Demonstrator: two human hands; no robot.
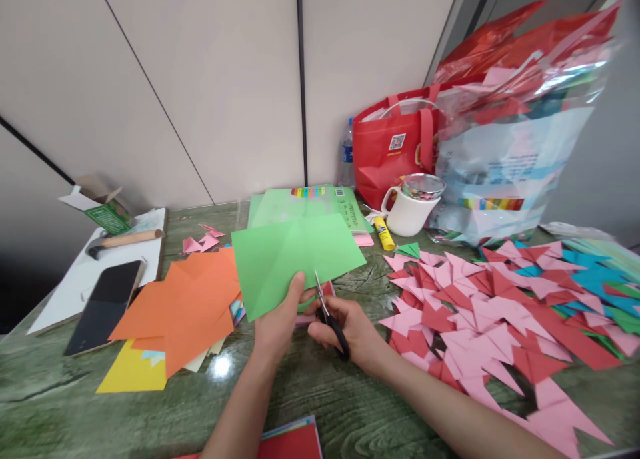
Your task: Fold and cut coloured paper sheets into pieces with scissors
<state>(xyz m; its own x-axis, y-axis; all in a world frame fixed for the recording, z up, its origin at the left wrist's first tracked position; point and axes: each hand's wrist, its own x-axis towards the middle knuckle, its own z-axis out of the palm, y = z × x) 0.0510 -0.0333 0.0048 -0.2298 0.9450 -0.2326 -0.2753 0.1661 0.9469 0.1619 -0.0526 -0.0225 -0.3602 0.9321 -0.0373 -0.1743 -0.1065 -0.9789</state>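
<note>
My left hand (280,319) pinches the near edge of a green paper sheet (295,256), holding it up over the green table (350,406). My right hand (350,329) is closed round the black handles of a pair of scissors (327,312). The blades point up and meet the sheet's lower edge, just right of my left thumb. A crease runs across the sheet.
Orange and yellow sheets (185,306) lie at the left beside a phone (105,306) and a hammer (125,240) on a white board. Several folded pink and red paper pieces (480,312) cover the right. Behind stand a white mug (407,209), glue stick (384,234), red bag (395,146) and plastic bag (515,132).
</note>
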